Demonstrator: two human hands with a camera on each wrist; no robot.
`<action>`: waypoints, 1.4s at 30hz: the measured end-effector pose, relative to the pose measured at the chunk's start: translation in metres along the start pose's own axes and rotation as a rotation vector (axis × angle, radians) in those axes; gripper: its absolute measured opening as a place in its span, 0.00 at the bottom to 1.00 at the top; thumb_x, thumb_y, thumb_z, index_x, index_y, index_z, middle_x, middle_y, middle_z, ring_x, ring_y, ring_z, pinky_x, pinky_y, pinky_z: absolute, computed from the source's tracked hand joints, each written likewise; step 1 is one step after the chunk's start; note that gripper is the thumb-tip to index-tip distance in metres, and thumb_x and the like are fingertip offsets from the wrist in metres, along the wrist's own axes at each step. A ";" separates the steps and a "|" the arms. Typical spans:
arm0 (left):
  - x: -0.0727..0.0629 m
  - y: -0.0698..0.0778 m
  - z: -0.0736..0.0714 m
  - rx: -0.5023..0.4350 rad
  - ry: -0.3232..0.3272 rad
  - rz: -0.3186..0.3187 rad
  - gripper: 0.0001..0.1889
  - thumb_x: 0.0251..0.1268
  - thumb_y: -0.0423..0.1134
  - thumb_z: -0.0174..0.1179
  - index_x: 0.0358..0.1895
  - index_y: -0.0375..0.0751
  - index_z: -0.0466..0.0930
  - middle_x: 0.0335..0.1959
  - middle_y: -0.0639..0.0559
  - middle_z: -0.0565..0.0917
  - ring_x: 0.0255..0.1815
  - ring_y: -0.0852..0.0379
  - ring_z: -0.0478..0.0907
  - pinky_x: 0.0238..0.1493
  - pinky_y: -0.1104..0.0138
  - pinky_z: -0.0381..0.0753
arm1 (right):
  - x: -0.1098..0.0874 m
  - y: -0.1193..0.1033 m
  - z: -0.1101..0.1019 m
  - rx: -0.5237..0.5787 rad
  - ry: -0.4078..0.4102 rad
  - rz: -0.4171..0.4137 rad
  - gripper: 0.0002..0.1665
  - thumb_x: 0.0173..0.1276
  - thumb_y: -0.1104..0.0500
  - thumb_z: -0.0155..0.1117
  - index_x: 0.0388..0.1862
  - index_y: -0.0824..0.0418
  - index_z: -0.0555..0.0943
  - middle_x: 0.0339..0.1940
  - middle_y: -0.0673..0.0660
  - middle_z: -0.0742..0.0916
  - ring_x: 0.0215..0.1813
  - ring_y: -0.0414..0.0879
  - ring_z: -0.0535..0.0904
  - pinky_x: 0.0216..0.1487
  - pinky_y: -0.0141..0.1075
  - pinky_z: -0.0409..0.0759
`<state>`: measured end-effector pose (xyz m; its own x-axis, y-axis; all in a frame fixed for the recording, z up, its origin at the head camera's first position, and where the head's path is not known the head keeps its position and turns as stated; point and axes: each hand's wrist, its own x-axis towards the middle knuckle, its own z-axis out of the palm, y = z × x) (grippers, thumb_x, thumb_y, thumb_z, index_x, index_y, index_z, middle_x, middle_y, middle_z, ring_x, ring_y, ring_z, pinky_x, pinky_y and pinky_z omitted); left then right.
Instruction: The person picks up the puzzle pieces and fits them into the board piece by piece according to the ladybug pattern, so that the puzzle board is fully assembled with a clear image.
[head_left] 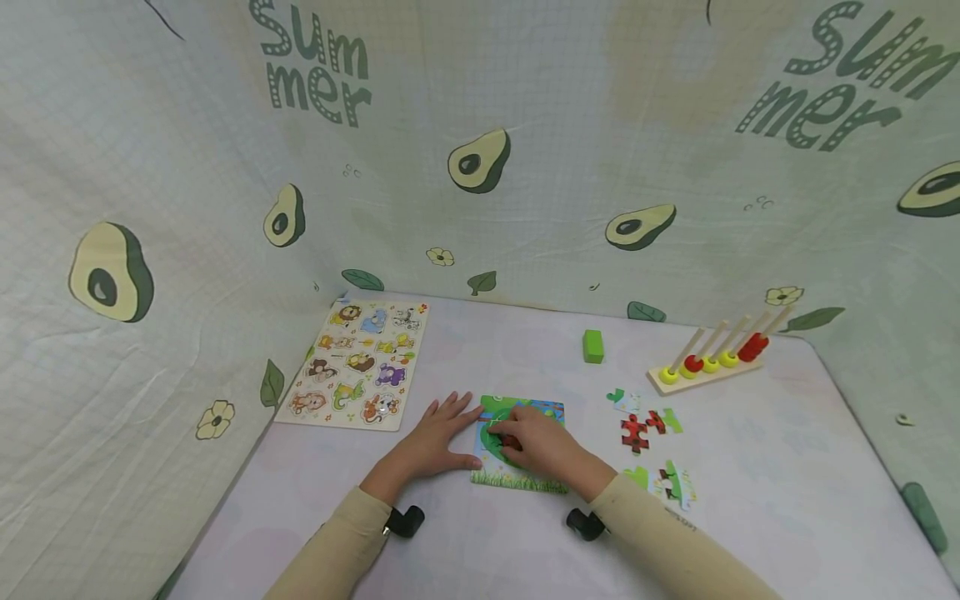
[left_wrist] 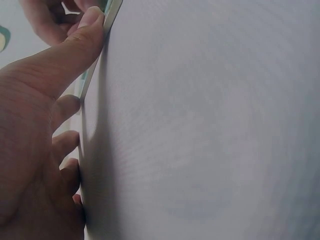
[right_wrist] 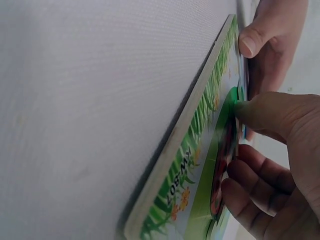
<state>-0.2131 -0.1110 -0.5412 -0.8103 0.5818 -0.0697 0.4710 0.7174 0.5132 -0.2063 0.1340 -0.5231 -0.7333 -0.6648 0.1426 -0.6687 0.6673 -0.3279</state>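
A square picture puzzle board (head_left: 517, 481) with printed grass and a green oval recess lies flat on the table, partly covered by the right hand. My left hand (head_left: 435, 442) is spread at its left side, thumb tip (left_wrist: 92, 17) on the board's edge and the other fingers on the tabletop. Over the recess, my right hand (head_left: 542, 442) pinches a small jigsaw piece (right_wrist: 237, 132) between thumb and fingers, down at the board's surface. Most of that piece is hidden by the fingers; its thin edge shows in the right wrist view.
Loose jigsaw pieces (head_left: 634, 433) lie right of the board, with more pieces (head_left: 677, 485) nearer the right forearm. Farther back are a green block (head_left: 593, 347) and a wooden bead counting stand (head_left: 705, 379). An animal peg puzzle (head_left: 352, 367) lies at the left.
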 end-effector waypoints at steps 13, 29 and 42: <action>0.000 0.002 -0.001 0.009 -0.014 -0.016 0.48 0.60 0.62 0.68 0.81 0.49 0.59 0.83 0.45 0.53 0.84 0.42 0.43 0.81 0.44 0.40 | -0.002 -0.001 0.001 -0.035 -0.019 0.001 0.17 0.69 0.57 0.68 0.55 0.54 0.88 0.36 0.48 0.82 0.33 0.38 0.70 0.32 0.28 0.71; 0.001 -0.001 0.001 0.006 -0.007 -0.028 0.48 0.59 0.65 0.68 0.80 0.52 0.60 0.83 0.47 0.53 0.84 0.43 0.43 0.81 0.45 0.40 | -0.006 -0.001 -0.001 -0.015 -0.016 -0.014 0.17 0.69 0.59 0.68 0.56 0.53 0.87 0.35 0.47 0.80 0.33 0.38 0.68 0.33 0.29 0.71; 0.000 0.000 0.000 0.001 -0.013 -0.024 0.48 0.60 0.64 0.68 0.81 0.52 0.59 0.83 0.47 0.52 0.84 0.43 0.42 0.81 0.44 0.40 | -0.004 0.004 0.003 -0.036 0.007 -0.044 0.18 0.71 0.59 0.68 0.59 0.52 0.87 0.40 0.50 0.82 0.37 0.40 0.73 0.36 0.32 0.76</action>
<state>-0.2134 -0.1108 -0.5409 -0.8168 0.5694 -0.0929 0.4518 0.7314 0.5108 -0.2054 0.1389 -0.5274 -0.7037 -0.6915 0.1628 -0.7044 0.6492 -0.2870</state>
